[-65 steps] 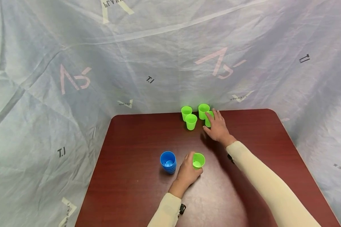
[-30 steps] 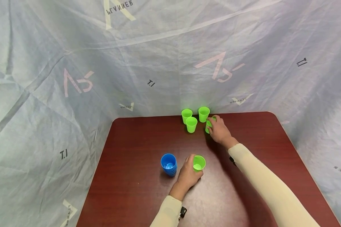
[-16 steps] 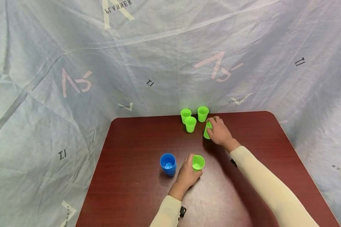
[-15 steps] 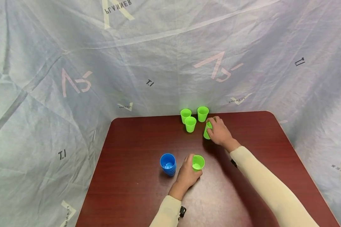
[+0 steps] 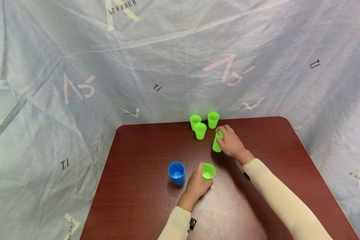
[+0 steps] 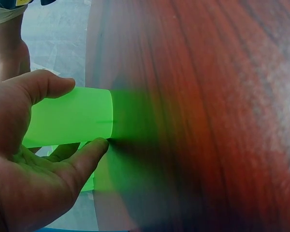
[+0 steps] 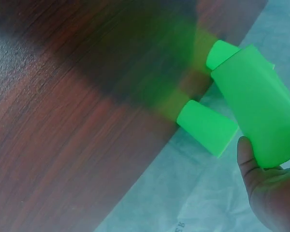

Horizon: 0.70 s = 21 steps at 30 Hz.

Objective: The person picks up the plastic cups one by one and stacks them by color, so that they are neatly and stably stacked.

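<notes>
My left hand (image 5: 197, 183) grips a green cup (image 5: 208, 171) that stands upright near the middle of the table. In the left wrist view, thumb and fingers lie round this cup (image 6: 72, 116), with its base on the wood. Further back, my right hand (image 5: 231, 141) holds another green cup (image 5: 217, 146) by its upper part, tilted. The right wrist view shows that cup (image 7: 256, 106) apparently raised off the table, the thumb at its rim end. Left of my left hand stands a stack of blue cups (image 5: 177, 173), nested and upright.
At the back edge stand three more green cups: a back left one (image 5: 195, 121), one just in front of it (image 5: 200, 131) and a right one (image 5: 213, 120). A grey printed sheet (image 5: 168, 66) hangs behind the dark red table (image 5: 138, 150).
My right hand has taken hold of its green cup and drawn it toward me and slightly left, away from the back cups. My left hand stays in place on its cup.
</notes>
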Motion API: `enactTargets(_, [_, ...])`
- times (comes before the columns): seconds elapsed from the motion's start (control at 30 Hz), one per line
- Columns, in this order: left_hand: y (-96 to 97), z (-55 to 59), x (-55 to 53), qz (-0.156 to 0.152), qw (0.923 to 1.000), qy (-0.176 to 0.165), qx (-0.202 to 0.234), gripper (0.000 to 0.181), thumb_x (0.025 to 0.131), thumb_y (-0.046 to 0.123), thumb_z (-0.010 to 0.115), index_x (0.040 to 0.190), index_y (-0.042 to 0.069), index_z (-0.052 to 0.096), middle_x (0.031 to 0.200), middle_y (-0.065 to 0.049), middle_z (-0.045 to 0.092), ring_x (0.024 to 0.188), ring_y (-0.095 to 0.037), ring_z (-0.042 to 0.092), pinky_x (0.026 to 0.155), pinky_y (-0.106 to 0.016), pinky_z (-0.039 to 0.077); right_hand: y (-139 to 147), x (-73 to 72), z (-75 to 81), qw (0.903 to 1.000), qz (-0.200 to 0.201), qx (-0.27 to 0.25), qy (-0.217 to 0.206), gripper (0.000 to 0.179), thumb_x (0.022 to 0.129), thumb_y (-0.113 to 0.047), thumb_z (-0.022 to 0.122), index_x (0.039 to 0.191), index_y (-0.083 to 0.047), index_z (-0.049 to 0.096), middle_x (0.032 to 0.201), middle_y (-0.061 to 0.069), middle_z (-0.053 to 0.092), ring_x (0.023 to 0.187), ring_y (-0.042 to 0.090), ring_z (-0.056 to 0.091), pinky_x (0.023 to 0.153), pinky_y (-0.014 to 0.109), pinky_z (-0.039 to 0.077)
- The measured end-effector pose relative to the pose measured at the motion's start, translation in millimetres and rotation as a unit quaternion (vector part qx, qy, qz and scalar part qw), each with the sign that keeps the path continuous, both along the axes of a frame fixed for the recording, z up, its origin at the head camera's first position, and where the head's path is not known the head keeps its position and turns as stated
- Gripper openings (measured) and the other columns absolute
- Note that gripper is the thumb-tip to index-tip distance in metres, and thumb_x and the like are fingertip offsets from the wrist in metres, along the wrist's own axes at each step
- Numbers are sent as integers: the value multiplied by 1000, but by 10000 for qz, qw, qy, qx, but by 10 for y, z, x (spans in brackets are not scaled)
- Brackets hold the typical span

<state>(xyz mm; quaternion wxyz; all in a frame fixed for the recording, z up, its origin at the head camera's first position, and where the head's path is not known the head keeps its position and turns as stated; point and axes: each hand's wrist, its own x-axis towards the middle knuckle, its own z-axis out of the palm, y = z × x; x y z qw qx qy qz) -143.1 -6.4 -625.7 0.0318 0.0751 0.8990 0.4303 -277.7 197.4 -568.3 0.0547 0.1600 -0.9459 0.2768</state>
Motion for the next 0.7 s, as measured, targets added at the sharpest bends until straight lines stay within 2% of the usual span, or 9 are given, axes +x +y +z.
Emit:
enactTargets(0.23, [0, -7, -4, -9, 10000, -15, 26, 66, 79, 12, 85, 137, 14, 53, 126, -8, 63, 109, -25, 67, 90, -38, 56, -32, 80, 41, 9987, 123, -326, 383, 32, 103, -18, 46, 117, 2, 67, 127, 20, 57, 114, 37, 57, 97, 54, 51])
enactTargets(0.43, [1, -1, -7, -32, 10000, -6, 24, 67, 79, 11, 85, 137, 13, 52, 125, -8, 62, 108, -26, 67, 89, -38, 56, -51, 142, 72, 9954, 209, -619, 698, 25, 101, -15, 47, 115, -2, 64, 118, 16, 61, 101, 31, 57, 88, 50, 51])
enactTargets(0.7, [4, -11, -6, -39, 10000, 13, 37, 67, 79, 10, 84, 138, 13, 52, 125, -9, 63, 108, -27, 67, 91, -39, 56, -73, 219, 101, 9919, 441, -808, 879, 25, 98, -12, 51, 119, -3, 62, 116, 14, 63, 101, 29, 58, 90, 50, 51])
